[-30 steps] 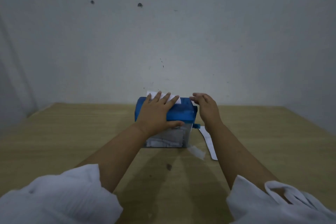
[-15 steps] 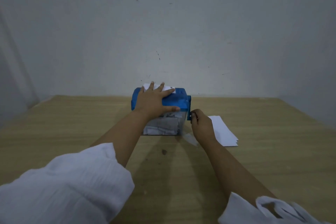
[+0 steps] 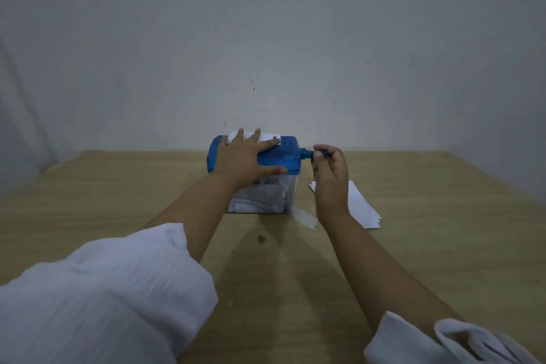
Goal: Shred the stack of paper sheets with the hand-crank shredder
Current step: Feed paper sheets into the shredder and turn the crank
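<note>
A small hand-crank shredder (image 3: pixel 285 158) with a blue top and a clear bin stands on the wooden table (image 3: pixel 118 201) near the wall. White shreds (image 3: pixel 260 201) fill the bin. My left hand (image 3: pixel 246 156) lies flat on the blue top, fingers spread, thumb on the front edge. A white sheet (image 3: pixel 267 136) sticks up from the slot behind my fingers. My right hand (image 3: pixel 329 174) grips the blue crank handle (image 3: pixel 310 154) at the shredder's right side. A stack of white paper sheets (image 3: pixel 362 210) lies on the table to the right, partly hidden by my right wrist.
A grey wall rises just behind the shredder. A pale smear (image 3: pixel 305 217) marks the table by the bin's front right corner, and a small dark spot (image 3: pixel 261 239) sits nearer me. My white sleeves fill the lower corners.
My right hand has swung the crank from low beside the bin up to the level of the blue top. My left hand stays pressed on the shredder.
</note>
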`<state>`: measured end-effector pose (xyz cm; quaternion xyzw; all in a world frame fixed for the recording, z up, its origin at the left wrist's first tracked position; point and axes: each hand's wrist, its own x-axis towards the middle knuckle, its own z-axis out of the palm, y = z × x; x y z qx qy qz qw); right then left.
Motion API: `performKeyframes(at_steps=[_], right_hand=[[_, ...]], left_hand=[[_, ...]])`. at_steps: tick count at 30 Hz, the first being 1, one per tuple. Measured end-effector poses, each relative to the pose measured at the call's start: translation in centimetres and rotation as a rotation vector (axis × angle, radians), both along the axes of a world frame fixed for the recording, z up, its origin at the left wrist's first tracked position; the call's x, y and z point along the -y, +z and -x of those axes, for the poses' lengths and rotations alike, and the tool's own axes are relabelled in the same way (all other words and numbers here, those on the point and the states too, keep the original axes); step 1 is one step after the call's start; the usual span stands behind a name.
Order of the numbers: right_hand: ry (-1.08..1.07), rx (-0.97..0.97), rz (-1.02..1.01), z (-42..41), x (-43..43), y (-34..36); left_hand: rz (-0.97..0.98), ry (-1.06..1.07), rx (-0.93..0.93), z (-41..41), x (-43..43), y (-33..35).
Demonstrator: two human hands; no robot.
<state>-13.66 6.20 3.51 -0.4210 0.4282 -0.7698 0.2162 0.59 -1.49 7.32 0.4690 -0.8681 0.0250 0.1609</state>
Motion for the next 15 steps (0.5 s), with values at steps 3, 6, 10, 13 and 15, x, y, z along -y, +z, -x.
performKeyframes(at_steps=[3,6,10,13,15], right_hand=[[-0.029,0.021,-0.008,0.4,1.2,1.4],[-0.022,0.008,-0.062,1.5,2.9,3.4],[-0.055,-0.098,-0.203,3.3,5.8,5.0],[-0.044,-0.094,-0.359,4.3,7.4,5.0],[-0.017,-0.055,-0.428,4.5,8.2,4.2]], left_hand=[[0.011,-0.026,-0.007,-0.1,0.0,-0.1],[0.016,-0.046,-0.016,-0.2,0.1,-0.1],[0.039,-0.046,-0.009,-0.3,0.1,-0.2],[0.046,-0.058,-0.017,-0.2,0.1,-0.2],[0.047,-0.062,-0.021,-0.2,0.1,-0.2]])
